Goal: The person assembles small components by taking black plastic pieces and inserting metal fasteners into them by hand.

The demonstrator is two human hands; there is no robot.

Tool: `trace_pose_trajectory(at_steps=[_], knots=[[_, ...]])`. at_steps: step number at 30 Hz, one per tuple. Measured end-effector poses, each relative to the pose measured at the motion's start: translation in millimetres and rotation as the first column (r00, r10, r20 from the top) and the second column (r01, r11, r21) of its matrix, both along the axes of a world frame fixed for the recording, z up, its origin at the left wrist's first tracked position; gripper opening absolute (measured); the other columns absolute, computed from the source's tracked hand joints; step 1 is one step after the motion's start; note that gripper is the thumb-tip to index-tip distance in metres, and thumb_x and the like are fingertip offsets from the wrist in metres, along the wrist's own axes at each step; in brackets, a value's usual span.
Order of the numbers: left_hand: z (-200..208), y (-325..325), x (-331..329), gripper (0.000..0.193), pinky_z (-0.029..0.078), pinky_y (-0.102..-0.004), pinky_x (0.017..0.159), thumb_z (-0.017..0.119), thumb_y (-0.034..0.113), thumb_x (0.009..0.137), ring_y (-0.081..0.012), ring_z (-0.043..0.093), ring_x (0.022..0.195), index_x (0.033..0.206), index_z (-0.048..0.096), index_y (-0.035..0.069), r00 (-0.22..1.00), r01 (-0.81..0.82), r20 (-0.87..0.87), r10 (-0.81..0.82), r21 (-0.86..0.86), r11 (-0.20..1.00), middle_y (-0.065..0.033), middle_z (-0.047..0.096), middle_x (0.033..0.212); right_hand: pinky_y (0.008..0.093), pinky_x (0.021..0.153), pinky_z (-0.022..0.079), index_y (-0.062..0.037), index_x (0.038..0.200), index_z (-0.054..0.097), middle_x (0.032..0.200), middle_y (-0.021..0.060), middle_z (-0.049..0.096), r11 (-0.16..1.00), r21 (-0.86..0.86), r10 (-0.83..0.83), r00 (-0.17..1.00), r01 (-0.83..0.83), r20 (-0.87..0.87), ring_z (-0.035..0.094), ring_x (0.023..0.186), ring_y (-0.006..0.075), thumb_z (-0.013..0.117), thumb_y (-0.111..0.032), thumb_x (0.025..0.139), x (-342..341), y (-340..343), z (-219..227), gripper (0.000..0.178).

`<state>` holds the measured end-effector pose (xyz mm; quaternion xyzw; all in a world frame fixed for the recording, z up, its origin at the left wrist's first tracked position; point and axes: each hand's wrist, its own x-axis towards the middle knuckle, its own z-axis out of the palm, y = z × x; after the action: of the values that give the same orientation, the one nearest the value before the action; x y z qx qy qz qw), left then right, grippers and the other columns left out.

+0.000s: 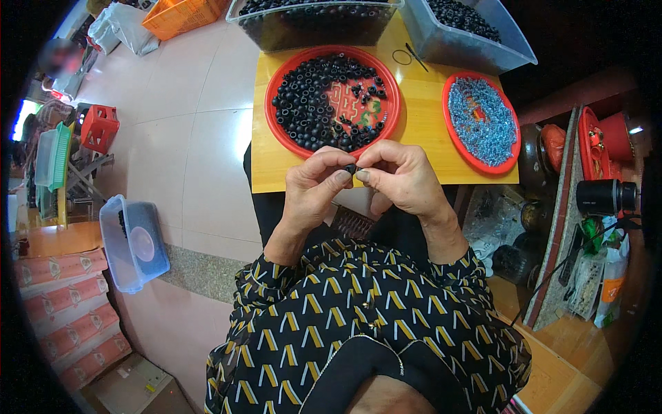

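Close to the table's near edge, my left hand point(312, 185) pinches a small round black cap point(351, 168) between thumb and forefinger. My right hand point(407, 181) meets it there, its thumb and forefinger pressed together at the cap's right side. Whatever small piece those right fingertips hold is hidden. Just beyond both hands lies a round red tray point(394, 83), heaped with hollow black caps point(303, 100), mostly on its left side. To the right, a smaller red tray point(452, 131) carries many small, shiny, bluish clear pieces point(483, 117).
Two clear plastic bins point(314, 31) point(476, 55) of black parts stand at the table's back. A thin black ring point(402, 57) lies on the yellow tabletop point(427, 90). On the floor at left is a translucent tub point(114, 241). A black bottle point(598, 197) lies at right.
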<state>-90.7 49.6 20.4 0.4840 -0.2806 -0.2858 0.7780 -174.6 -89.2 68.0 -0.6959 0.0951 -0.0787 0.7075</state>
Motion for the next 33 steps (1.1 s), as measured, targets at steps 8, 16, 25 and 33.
trace_pose_trajectory(at_steps=[8,16,25,33], knots=[[2.8,0.8,4.4,0.017,0.044,-0.0200,0.061,0.057,-0.002,0.078,-0.0089,0.053,0.070,0.095,0.059,-0.004,0.998,0.033,0.043,-0.037,0.091,0.995,-0.0052,0.054,0.086,0.0166,0.048,0.043,0.0008,0.082,0.058,0.071,0.0026,0.058,0.998,-0.059,0.002,0.999,0.000,0.036,0.054,0.059,0.0054,0.056,0.004,0.079,-1.7,-3.1,1.1,0.006],[5.9,-4.0,1.4,0.016,0.041,-0.0218,0.062,0.056,-0.002,0.077,-0.0107,0.050,0.072,0.092,0.059,-0.003,0.971,-0.080,0.235,0.052,0.112,0.990,-0.0058,0.054,0.083,0.0201,0.058,0.045,0.0022,0.086,0.058,0.073,0.0022,0.057,0.952,0.301,0.055,0.998,-0.050,-0.010,0.054,0.063,0.0075,0.057,0.000,0.079,-2.1,-10.9,-12.0,0.008],[15.5,-6.7,1.6,0.015,0.040,-0.0267,0.062,0.062,0.001,0.072,-0.0168,0.049,0.068,0.086,0.059,-0.001,0.845,-0.101,0.532,0.054,0.060,0.993,-0.0068,0.056,0.075,0.0161,0.047,0.043,0.0047,0.096,0.054,0.071,0.0063,0.058,0.646,0.724,0.296,0.953,-0.244,0.057,0.055,0.056,0.0078,0.063,-0.014,0.079,-1.4,-15.4,-29.6,0.027],[12.4,-10.9,3.7,0.015,0.040,-0.0278,0.061,0.061,0.000,0.071,-0.0188,0.049,0.067,0.085,0.059,0.000,0.799,-0.023,0.601,-0.017,0.059,0.998,-0.0061,0.054,0.072,0.0149,0.046,0.043,0.0000,0.086,0.053,0.071,0.0046,0.058,0.591,0.733,0.335,0.929,-0.338,0.158,0.056,0.057,0.0072,0.060,-0.013,0.082,-0.8,-15.1,-43.3,0.016]])
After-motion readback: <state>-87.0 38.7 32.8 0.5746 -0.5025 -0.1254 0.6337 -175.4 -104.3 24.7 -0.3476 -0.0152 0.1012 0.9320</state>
